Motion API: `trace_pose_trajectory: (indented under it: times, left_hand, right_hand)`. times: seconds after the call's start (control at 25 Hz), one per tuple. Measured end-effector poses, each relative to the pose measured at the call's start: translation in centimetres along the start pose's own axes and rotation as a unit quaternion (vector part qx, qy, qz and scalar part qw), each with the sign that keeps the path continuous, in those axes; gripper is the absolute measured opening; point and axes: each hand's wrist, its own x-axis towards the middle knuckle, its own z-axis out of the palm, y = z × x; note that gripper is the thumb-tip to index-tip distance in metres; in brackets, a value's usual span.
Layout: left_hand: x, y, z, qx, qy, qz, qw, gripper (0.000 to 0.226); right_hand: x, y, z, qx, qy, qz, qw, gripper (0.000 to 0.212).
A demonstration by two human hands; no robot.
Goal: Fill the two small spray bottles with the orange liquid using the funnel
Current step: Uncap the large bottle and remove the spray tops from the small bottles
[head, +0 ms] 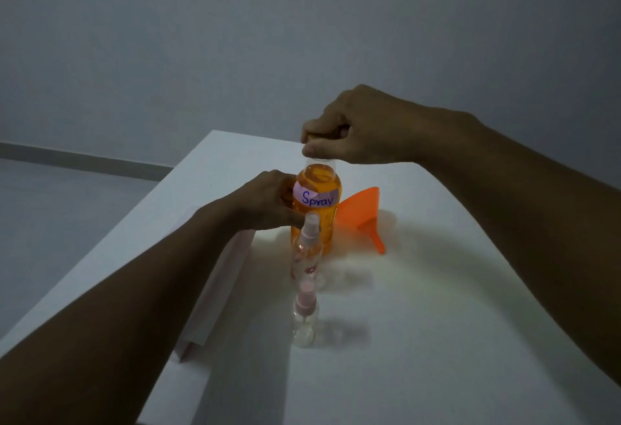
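Observation:
A large clear bottle of orange liquid [319, 219], labelled "Spray", stands upright on the white table [453, 307]. My left hand [268, 201] grips its side. My right hand [353, 125] is closed over its cap, which is hidden under the fingers. An orange funnel [364, 214] lies on its side just right of the bottle, spout towards me. Two small clear spray bottles with pink pump tops stand in front of it: a taller one with a flower print [307, 256] and a shorter one [305, 320] nearer to me. Both have their tops on.
A white folded sheet or flat box [218, 290] lies along the table's left side under my left forearm. The table's left edge drops to a grey floor [50, 223]. A bare wall stands behind.

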Motion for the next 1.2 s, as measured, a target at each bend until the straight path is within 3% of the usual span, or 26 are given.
trace_pose_trajectory:
  times: [0.12, 0.28, 0.48, 0.56, 0.76, 0.88, 1.0, 1.12, 1.2]
  left_hand:
    - [0.3, -0.1, -0.2, 0.008, -0.011, 0.0, 1.0, 0.041]
    - [0.4, 0.0, -0.1, 0.002, -0.012, -0.009, 1.0, 0.044]
    - [0.0, -0.2, 0.4, -0.018, 0.01, -0.021, 1.0, 0.038]
    - [0.0, -0.2, 0.5, -0.024, 0.012, -0.025, 0.999, 0.035]
    - [0.3, -0.3, 0.4, -0.002, 0.001, -0.031, 1.0, 0.039]
    - [0.4, -0.3, 0.3, 0.011, -0.001, -0.034, 0.999, 0.042]
    - [0.4, -0.2, 0.2, 0.018, -0.003, -0.027, 0.999, 0.042]
    - [0.4, 0.0, 0.2, 0.018, -0.006, -0.038, 0.999, 0.043]
    - [0.3, 0.2, 0.2, 0.019, -0.01, -0.044, 0.999, 0.042]
  right_hand:
    - [-0.3, 0.0, -1.0, -0.025, -0.044, -0.02, 0.999, 0.03]
    - [-0.3, 0.0, -1.6, -0.012, -0.058, -0.028, 0.998, 0.051]
    - [0.9, -0.5, -0.4, -0.045, 0.009, 0.115, 0.992, 0.067]
    - [1.3, -0.7, 0.0, -0.052, 0.019, 0.102, 0.993, 0.06]
    - [0.4, -0.7, -1.2, -0.099, -0.051, 0.013, 0.994, 0.025]
    - [0.2, -0.6, -1.5, -0.072, -0.061, -0.005, 0.996, 0.06]
    - [0.3, -0.5, -1.7, -0.033, -0.065, 0.07, 0.995, 0.084]
    - [1.1, -1.0, -0.7, -0.071, -0.018, 0.143, 0.987, 0.08]
    - [1.2, -1.3, 0.0, -0.081, -0.027, 0.119, 0.989, 0.068]
